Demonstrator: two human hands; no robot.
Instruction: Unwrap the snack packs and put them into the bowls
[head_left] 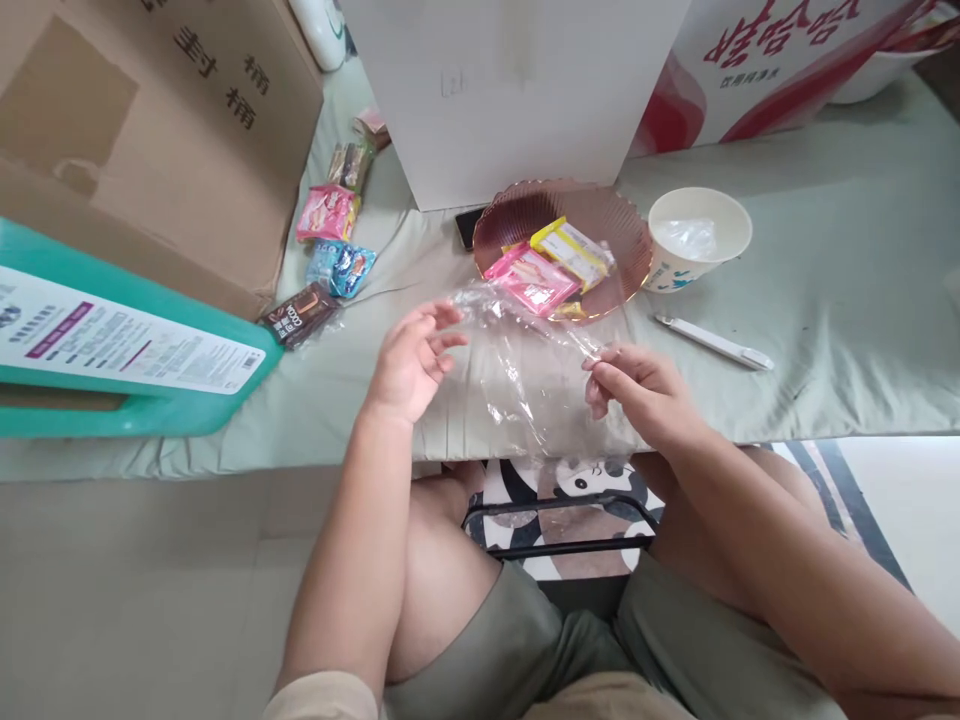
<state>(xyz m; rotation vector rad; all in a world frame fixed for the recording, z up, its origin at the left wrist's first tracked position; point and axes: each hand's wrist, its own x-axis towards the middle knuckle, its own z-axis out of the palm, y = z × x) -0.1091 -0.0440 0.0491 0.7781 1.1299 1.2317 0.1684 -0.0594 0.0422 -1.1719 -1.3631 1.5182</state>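
A clear plastic bag (pixel 517 375) hangs in front of me over the near edge of the cloth-covered table. My right hand (pixel 637 390) pinches its right side between thumb and fingers. At the bag's upper left corner is my left hand (pixel 416 360), palm turned inward, fingers loosely bent and apart; whether a fingertip touches the film is hard to see. Just behind the bag stands a pink ribbed glass bowl (pixel 495 225) with a gold rim. It holds a pink snack packet (pixel 534 280) and a yellow-and-white packet (pixel 571 252), partly seen through the film.
Right of the bowl are a paper cup (pixel 697 265) with crumpled clear plastic inside and a white utility knife (pixel 716 342). Several snack packets (pixel 328 212) lie left, beside a cardboard box (pixel 165 150) and a green jug (pixel 150 410). A white box (pixel 517 110) stands behind the bowl.
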